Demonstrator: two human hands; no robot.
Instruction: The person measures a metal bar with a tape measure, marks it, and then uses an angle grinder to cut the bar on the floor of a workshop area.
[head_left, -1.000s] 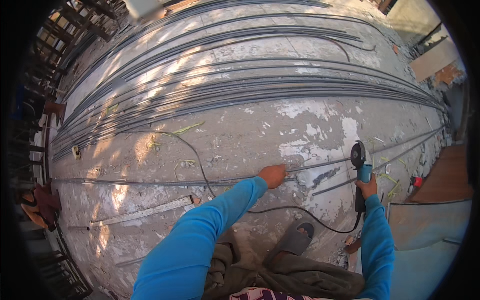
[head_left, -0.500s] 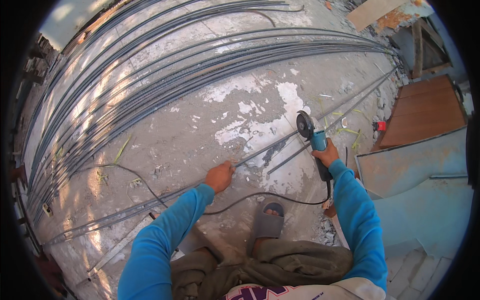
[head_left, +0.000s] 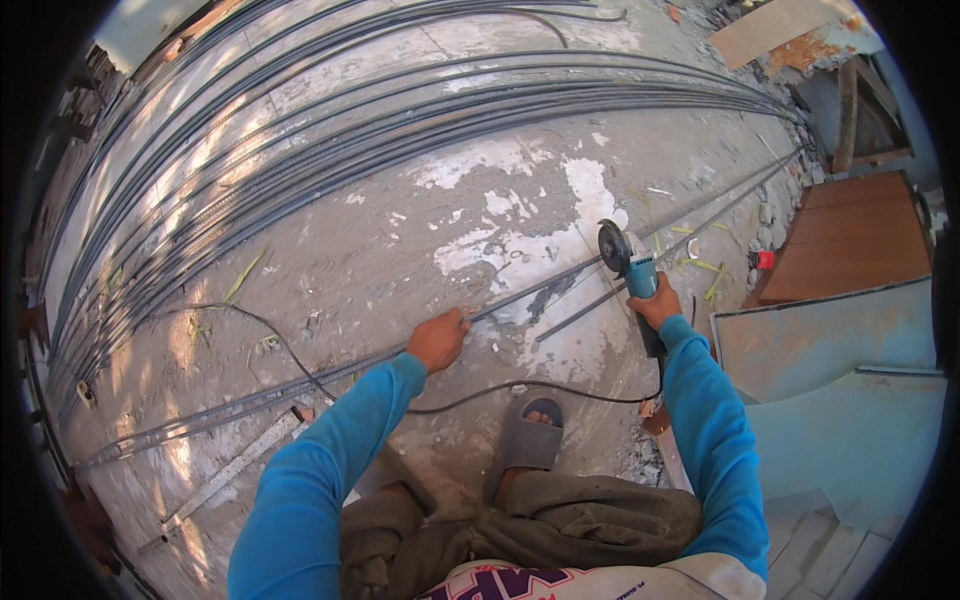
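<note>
My left hand (head_left: pixel 437 341) is closed around a long steel bar (head_left: pixel 530 292) lying diagonally across the floor near my feet. My right hand (head_left: pixel 652 305) grips the teal body of an angle grinder (head_left: pixel 640 275). Its black disc guard stands upright at the bar, left of the body; I cannot tell whether the disc touches the steel. A shorter bar (head_left: pixel 575 320) runs alongside on the near side. The grinder's black cord (head_left: pixel 520 385) loops across the floor past my sandalled foot (head_left: pixel 525 440).
Long rebar (head_left: pixel 300 140) covers the far floor in bundles. A flat pale length (head_left: pixel 240 460) lies lower left. At the right are brown boards (head_left: pixel 855 235), bluish sheets (head_left: pixel 830 440), a small red object (head_left: pixel 765 260), rubble and a leaning timber frame (head_left: pixel 855 120).
Since a second ago my view has turned toward the right and my hands and grinder appear farther left. Over the last half second they have shifted only slightly, with the grinder still at the bar.
</note>
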